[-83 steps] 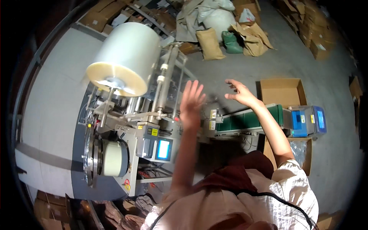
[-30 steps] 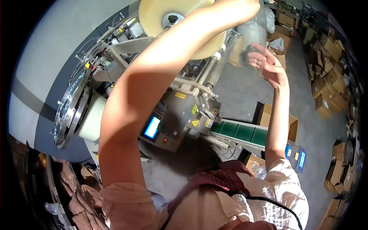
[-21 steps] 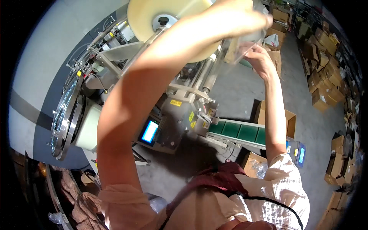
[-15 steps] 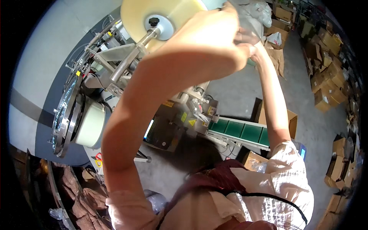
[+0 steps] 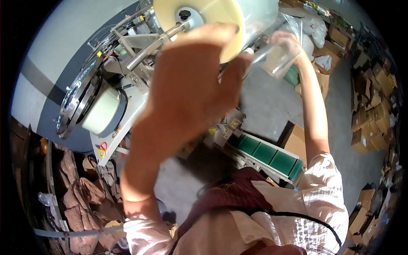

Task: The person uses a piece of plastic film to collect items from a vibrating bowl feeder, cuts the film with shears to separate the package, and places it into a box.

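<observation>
A large roll of clear film (image 5: 259,17) sits on the machine behind a round cream disc (image 5: 170,12), which has a black knob (image 5: 184,15) at its hub. In front of the disc, close to the camera, my left hand (image 5: 193,76) is raised, thumb and fingers apart and somewhat blurred. Beyond it to the right, my right hand (image 5: 285,41) is closed on a loose sheet of clear plastic film (image 5: 274,59). The sheet stretches from there back toward my left thumb; whether the thumb touches it I cannot tell.
A green conveyor belt (image 5: 265,151) runs below, beside an open cardboard box (image 5: 296,142). At left is a round metal feeder bowl (image 5: 76,95) on a white base; yellow-red scissors (image 5: 102,149) lie near. Cardboard boxes (image 5: 374,114) are piled along the right.
My hands, crossed close together before, are now apart, with clear film showing between them. My left hand has moved left and down. The view has shifted, so the machine sits farther right.
</observation>
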Motion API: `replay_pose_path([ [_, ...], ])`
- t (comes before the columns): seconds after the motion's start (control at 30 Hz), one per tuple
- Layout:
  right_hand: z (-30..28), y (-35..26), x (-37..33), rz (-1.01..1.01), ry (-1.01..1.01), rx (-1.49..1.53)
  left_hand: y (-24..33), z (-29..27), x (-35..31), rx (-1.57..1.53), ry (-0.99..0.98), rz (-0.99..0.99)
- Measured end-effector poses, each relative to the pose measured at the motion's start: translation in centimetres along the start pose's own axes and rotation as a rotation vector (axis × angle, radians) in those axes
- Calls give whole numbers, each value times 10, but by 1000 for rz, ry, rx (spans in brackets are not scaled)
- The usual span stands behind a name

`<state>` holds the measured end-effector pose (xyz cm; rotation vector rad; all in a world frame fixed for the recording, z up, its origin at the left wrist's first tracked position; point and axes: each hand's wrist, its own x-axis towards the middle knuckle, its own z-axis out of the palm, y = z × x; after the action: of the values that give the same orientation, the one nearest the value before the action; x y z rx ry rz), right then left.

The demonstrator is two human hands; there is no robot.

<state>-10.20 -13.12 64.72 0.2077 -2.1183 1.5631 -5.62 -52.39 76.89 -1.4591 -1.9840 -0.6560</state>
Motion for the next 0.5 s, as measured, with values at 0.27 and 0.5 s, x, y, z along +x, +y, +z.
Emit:
replay_pose_path([
  [0.27,4,1,2,-34,-100,47,44,121,-94,-788,-176,-206],
  [0.5,5,17,-11,-114,-122,736,3,260,-112,-1715,-221,-1015],
])
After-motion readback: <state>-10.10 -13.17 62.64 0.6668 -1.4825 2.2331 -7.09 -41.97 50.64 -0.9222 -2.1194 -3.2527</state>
